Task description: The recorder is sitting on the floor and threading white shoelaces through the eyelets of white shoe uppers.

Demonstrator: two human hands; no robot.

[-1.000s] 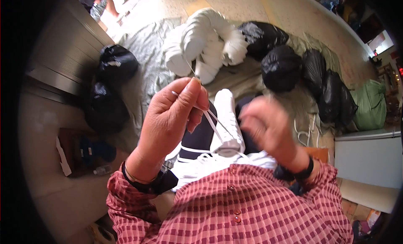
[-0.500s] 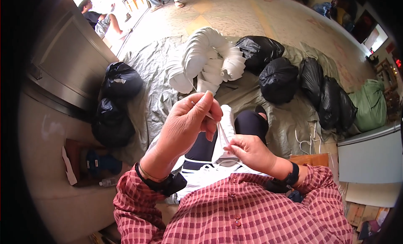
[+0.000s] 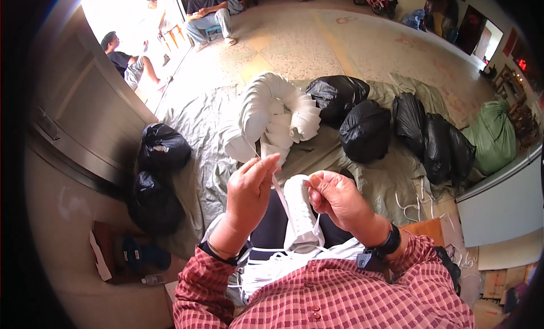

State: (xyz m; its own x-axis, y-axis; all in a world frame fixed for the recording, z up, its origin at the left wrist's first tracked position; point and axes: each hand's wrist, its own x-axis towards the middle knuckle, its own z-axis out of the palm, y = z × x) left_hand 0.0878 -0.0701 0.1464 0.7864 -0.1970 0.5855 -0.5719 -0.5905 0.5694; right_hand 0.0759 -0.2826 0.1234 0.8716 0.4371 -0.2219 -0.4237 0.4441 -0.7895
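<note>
On my lap stands a white shoe upper, its narrow end pointing away from me. My left hand is closed to the left of it, fingers pressed together round a white lace that runs down to the upper. A thin strand shows above those fingertips. Close against the upper's right side, my right hand is closed in a pinch; a white lace end hangs below it. More white laces lie bunched across my lap. Beyond my hands, a curved row of nested white uppers rests on the sheet.
Black plastic bags stand on the grey sheet to the right, with others at left. A green sack lies far right near a pale cabinet. A seated person is at the far doorway, others outside.
My hands have moved apart: the right has risen to the upper's far end, the left has shifted left. The view has tilted up, showing more of the doorway.
</note>
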